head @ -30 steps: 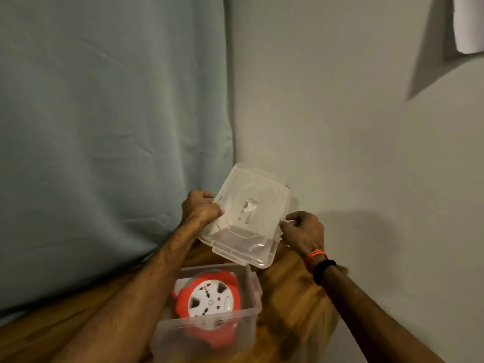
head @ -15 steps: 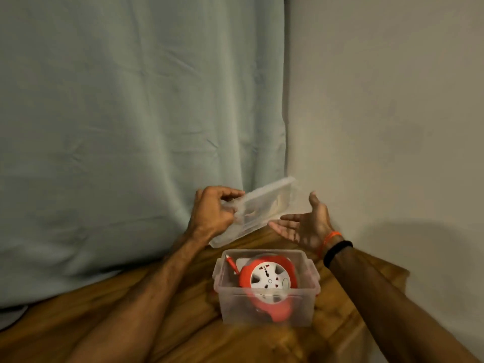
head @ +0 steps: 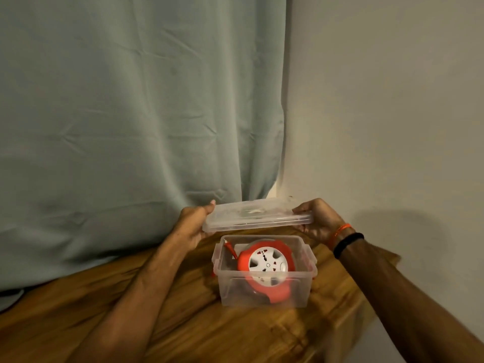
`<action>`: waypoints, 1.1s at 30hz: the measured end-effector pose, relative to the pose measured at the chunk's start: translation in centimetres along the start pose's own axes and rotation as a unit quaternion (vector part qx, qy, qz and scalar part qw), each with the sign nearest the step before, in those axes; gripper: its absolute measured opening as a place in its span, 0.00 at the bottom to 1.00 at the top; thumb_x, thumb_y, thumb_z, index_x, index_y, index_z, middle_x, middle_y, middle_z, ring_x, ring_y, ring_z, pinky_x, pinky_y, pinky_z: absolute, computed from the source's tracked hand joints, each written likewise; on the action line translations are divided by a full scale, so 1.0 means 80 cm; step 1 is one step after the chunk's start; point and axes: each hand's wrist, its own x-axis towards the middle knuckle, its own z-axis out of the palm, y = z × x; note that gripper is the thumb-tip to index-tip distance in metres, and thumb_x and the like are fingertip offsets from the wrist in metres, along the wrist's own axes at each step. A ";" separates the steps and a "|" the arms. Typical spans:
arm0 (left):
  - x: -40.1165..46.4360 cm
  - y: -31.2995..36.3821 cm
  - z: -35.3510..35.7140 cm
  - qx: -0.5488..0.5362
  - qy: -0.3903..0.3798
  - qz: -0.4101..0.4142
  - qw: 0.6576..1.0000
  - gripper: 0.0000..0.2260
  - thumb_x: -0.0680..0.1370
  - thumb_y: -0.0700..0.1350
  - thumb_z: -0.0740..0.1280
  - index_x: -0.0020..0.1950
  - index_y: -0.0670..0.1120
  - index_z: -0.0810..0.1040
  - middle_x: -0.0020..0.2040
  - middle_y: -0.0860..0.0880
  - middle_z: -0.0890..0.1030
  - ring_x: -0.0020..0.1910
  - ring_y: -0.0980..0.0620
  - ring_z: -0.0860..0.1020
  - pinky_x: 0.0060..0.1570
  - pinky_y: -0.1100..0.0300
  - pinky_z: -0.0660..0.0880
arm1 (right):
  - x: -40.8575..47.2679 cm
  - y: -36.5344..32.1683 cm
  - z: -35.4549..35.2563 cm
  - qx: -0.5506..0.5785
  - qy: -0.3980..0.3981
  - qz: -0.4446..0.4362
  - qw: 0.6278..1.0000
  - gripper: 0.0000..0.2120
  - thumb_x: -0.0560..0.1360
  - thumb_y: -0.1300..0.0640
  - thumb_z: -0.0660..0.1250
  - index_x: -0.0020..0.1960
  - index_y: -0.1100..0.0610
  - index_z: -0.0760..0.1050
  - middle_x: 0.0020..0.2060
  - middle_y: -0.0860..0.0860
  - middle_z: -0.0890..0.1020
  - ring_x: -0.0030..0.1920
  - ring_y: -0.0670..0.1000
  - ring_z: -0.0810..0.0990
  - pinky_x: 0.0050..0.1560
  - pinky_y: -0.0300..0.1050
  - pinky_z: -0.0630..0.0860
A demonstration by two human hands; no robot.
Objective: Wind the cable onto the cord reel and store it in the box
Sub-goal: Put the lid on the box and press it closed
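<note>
The curtain (head: 125,106) filled the left and the bare wall (head: 379,100) the right, meeting in the corner behind the wooden table (head: 183,323). On the table, near that corner, stood the clear box (head: 264,294), open at the top. Inside it the reel (head: 267,268) leaned tilted, its white socket face toward me and its orange rim low against the front wall; the plug (head: 230,251) poked up at the box's left rear. No loose cable showed outside the box, so I judged the winding done and the reel stored.

I held the lid (head: 258,214) above the box and a little behind it, roughly level, not touching the rim. My left hand (head: 195,226) gripped its left end, thumb on top and fingers curled beneath. My right hand (head: 318,221) gripped the right end the same way, with an orange band (head: 340,230) and a black band (head: 348,244) on that wrist.

The step in hand, as I read it, was closing the box. The next move called for bringing the lid forward and down until its edges sat square over the rim, then pressing both ends. The side latches (head: 310,260) would likely need snapping up after. The reel's top edge stood close to the rim, so it might need a nudge down if the lid balked.
</note>
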 end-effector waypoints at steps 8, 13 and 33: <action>0.023 -0.038 0.023 0.027 0.049 -0.025 0.998 0.13 0.79 0.31 0.63 0.63 0.31 0.75 0.59 0.33 0.80 0.55 0.36 0.81 0.58 0.42 0.79 | 0.028 0.026 -0.030 -0.229 0.184 -0.075 0.953 0.18 0.78 0.60 0.61 0.66 0.67 0.70 0.57 0.62 0.80 0.54 0.62 0.81 0.54 0.57 0.82; 0.019 -0.061 0.038 0.164 0.086 0.018 0.983 0.15 0.80 0.33 0.63 0.66 0.36 0.75 0.48 0.41 0.80 0.37 0.48 0.78 0.24 0.61 0.75 | 0.033 0.043 -0.036 -0.392 0.282 -0.095 0.871 0.18 0.78 0.56 0.60 0.63 0.66 0.74 0.57 0.63 0.81 0.56 0.63 0.80 0.59 0.57 0.79; 0.034 -0.114 0.019 0.239 0.091 0.017 0.967 0.10 0.79 0.35 0.65 0.59 0.41 0.79 0.54 0.43 0.83 0.49 0.45 0.83 0.50 0.47 0.83 | 0.052 0.101 -0.082 -0.419 0.255 -0.108 0.865 0.05 0.78 0.57 0.60 0.48 0.58 0.72 0.40 0.52 0.76 0.36 0.48 0.74 0.30 0.38 0.68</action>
